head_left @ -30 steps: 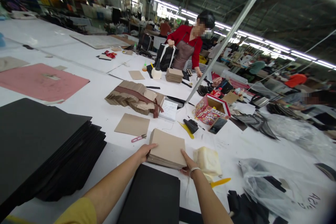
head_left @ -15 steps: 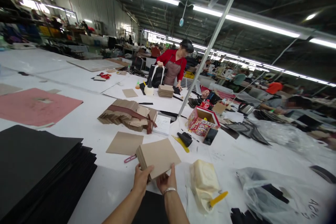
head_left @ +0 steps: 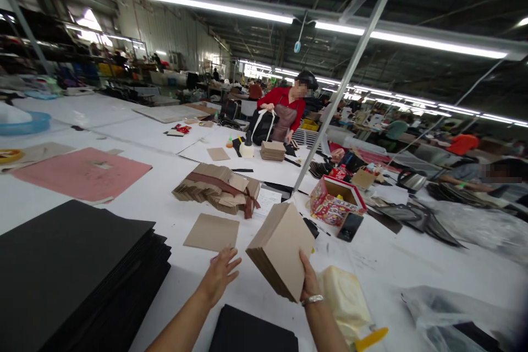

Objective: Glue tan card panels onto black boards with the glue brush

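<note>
A broad white table (head_left: 136,132) fills the scene, and across it a co-worker in red (head_left: 293,98) stands with one hand on a black bag (head_left: 262,127). At the left of the table lies a tall pile of large black sheets (head_left: 78,264), with a flat pink sheet (head_left: 82,176) beyond it. A red patterned box (head_left: 330,208) stands near the strapped cardboard bundle (head_left: 204,193). Black pieces (head_left: 253,333) lie close in front of the person. Above the table, between those pieces and the bundle, is the brown cardboard stack (head_left: 286,253) — steeply tilted, its layered edges showing at the left. A single brown card (head_left: 212,231) lies flat nearby. The right hand (head_left: 309,280) grasps the stack's lower right edge; the left hand (head_left: 221,274) is empty — fingers spread, just beside the stack, not touching it. A silvery bracelet (head_left: 312,300) circles the right wrist.
</note>
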Motion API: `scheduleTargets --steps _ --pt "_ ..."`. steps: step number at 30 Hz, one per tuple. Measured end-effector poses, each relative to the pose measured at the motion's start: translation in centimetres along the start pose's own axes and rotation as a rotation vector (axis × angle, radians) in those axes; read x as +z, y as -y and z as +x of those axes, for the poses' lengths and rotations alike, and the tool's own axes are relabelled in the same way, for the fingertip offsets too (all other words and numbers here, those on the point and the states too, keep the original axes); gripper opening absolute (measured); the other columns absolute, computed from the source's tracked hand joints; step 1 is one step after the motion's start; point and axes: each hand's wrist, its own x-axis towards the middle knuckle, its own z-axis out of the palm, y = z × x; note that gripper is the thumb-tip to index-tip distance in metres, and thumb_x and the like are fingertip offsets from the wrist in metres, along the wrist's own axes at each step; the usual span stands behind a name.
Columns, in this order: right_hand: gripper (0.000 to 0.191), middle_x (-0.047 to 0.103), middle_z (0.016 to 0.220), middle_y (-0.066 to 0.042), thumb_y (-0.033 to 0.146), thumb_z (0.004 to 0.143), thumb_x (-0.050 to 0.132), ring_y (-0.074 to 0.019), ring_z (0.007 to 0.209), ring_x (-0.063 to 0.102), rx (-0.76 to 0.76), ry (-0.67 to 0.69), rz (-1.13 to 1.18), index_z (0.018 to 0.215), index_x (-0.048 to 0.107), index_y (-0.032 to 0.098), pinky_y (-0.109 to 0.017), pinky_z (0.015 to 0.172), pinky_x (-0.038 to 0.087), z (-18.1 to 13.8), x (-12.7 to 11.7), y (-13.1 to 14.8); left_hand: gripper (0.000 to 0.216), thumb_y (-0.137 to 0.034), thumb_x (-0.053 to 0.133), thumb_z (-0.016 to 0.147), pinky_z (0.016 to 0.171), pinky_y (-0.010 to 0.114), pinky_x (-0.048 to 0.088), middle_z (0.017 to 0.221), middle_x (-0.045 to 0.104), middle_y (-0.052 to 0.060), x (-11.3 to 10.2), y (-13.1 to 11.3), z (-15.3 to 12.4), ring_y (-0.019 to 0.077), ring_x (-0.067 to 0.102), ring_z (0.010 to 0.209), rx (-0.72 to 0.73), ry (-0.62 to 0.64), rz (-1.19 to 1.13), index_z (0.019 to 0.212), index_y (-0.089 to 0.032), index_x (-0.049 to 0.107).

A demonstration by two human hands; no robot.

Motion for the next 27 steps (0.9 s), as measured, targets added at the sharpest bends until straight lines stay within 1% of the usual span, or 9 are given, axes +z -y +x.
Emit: scheduleTargets --steps 3,5,7,10,12,14,17,21,27 --pt "0.048 0.067 0.086 -0.010 0.054 0.067 0.055 -0.0248 0.082 0.064 0.077 0.084 -0.077 0.099 0.053 0.018 -0.038 0.074 0.050 0.7 -1.7 2.6 0.060 -0.062 0.052 0.068 0.081 0.037 0.043 0.132 0.041 0.010 1.1 -1.6 1.7 0.0243 0.049 0.111 -0.119 0.061 0.046 0.117 -0.028 0.044" --pt "0.042 0.067 0.084 -0.011 0.047 0.068 0.059 -0.0231 0.078 0.064 0.136 0.185 -0.164 0.096 0.055 0.016 -0.037 0.073 0.050 1.3 -2.1 4.0 0.057 -0.062 0.053 0.066 0.076 0.037 0.045 0.124 0.050 0.010 2.8 -0.9 2.1 0.0251 0.053 0.104 -0.173 0.159 0.090 0.111 -0.027 0.049" --pt "0.039 0.067 0.084 -0.011 0.040 0.067 0.063 -0.0209 0.074 0.065 0.186 0.308 -0.254 0.095 0.056 0.013 -0.034 0.071 0.051 2.1 -2.1 5.0 0.054 -0.059 0.057 0.064 0.073 0.037 0.046 0.115 0.057 0.008 4.5 0.9 1.9 0.0251 0.056 0.098 -0.192 0.181 0.116 0.106 -0.027 0.052" --pt "0.039 0.067 0.084 -0.012 0.033 0.063 0.067 -0.0195 0.069 0.065 0.277 0.443 -0.384 0.093 0.057 0.011 -0.032 0.067 0.051 4.2 -2.1 6.0 0.053 -0.043 0.069 0.058 0.072 0.038 0.046 0.107 0.061 0.006 6.1 4.8 1.3 0.0245 0.056 0.096 -0.219 0.026 0.075 0.105 -0.027 0.049" --pt "0.040 0.067 0.083 -0.011 0.031 0.061 0.069 -0.0194 0.068 0.065 0.326 0.480 -0.469 0.093 0.057 0.010 -0.031 0.064 0.051 5.9 -1.8 6.3 0.054 -0.032 0.072 0.055 0.070 0.039 0.047 0.103 0.062 0.007 6.4 7.3 1.2 0.0249 0.057 0.093 -0.263 -0.092 0.013 0.104 -0.026 0.048" --pt "0.041 0.068 0.081 -0.010 0.028 0.058 0.070 -0.0189 0.065 0.065 0.348 0.492 -0.554 0.093 0.057 0.010 -0.029 0.061 0.051 7.7 -1.4 6.3 0.050 -0.027 0.071 0.055 0.068 0.040 0.047 0.098 0.062 0.007 6.3 9.5 1.4 0.0247 0.058 0.090 -0.301 -0.152 -0.045 0.101 -0.023 0.050" --pt "0.039 0.068 0.075 -0.008 0.023 0.054 0.071 -0.0175 0.060 0.064 0.379 0.493 -0.696 0.089 0.058 0.010 -0.028 0.058 0.051 9.9 -0.2 5.8 0.040 -0.030 0.070 0.058 0.067 0.039 0.049 0.094 0.062 0.009 6.0 11.9 1.9 0.0241 0.058 0.089 -0.350 -0.148 -0.129 0.093 -0.019 0.054" --pt "0.040 0.068 0.071 -0.006 0.019 0.050 0.073 -0.0167 0.057 0.063 0.431 0.513 -0.880 0.087 0.060 0.011 -0.030 0.058 0.051 11.5 1.6 5.0 0.039 -0.035 0.071 0.058 0.068 0.035 0.050 0.099 0.062 0.010 5.8 14.2 2.1 0.0237 0.058 0.093 -0.338 -0.185 -0.213 0.091 -0.020 0.056" --pt "0.051 0.067 0.073 -0.005 0.034 0.045 0.078 -0.0173 0.054 0.062 0.445 0.598 -1.103 0.089 0.064 0.014 -0.034 0.061 0.051 12.4 3.4 4.3 0.042 -0.043 0.071 0.055 0.067 0.035 0.051 0.102 0.063 0.009 5.5 16.4 3.1 0.0261 0.057 0.098 -0.321 -0.344 -0.104 0.090 -0.025 0.056"
